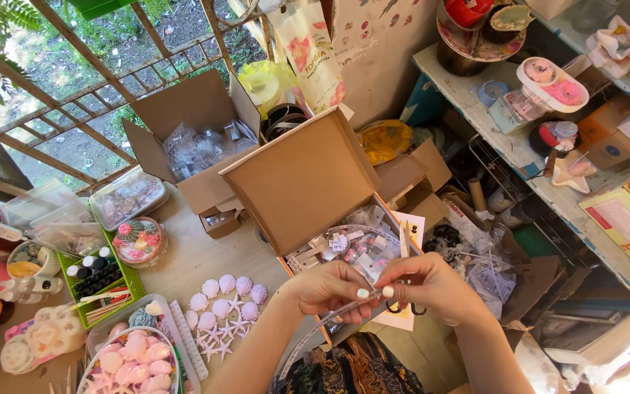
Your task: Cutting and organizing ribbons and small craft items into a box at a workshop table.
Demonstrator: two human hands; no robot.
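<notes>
On my left I see pink shells (pixel 227 286) and small stars (pixel 216 332) laid on the table (pixel 198 255), with a green tray (pixel 100 281) of bottles further left. An open cardboard box (pixel 191 128) of clear bags sits far left by the window grille (pixel 60 95). Cluttered shelves (pixel 548 124) run along my right.

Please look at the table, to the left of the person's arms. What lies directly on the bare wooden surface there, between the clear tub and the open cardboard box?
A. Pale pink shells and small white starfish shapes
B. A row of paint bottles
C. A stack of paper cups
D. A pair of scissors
A: a cluster of pale pink shells with white starfish shapes below them lies on the wooden table, left of the left hand.
</notes>
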